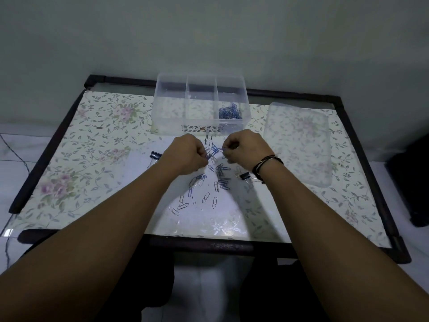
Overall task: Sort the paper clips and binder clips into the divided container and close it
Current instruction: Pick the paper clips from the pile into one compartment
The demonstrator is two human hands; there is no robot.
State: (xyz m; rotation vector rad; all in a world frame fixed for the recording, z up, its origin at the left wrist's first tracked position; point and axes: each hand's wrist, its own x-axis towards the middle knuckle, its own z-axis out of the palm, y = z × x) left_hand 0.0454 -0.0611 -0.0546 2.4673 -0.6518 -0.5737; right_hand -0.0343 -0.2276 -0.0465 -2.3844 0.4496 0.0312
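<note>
Paper clips are being gathered mid-table, just before the divided container; some are already lying in its right compartment. Blue clips are being pinched by the left hand and right hand. Judged light, slippery, tangle-prone: best pinched by fingertips. Binder clips are being left beside; the lid is lying right.

A home room — floral-covered table, tiled floor, plain wall.

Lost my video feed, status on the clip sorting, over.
Left hand and right hand both pinching blue paper clips. Clear divided plastic container open, clips only in right compartment. Black binder clips unsorted; nothing in the way.
</note>
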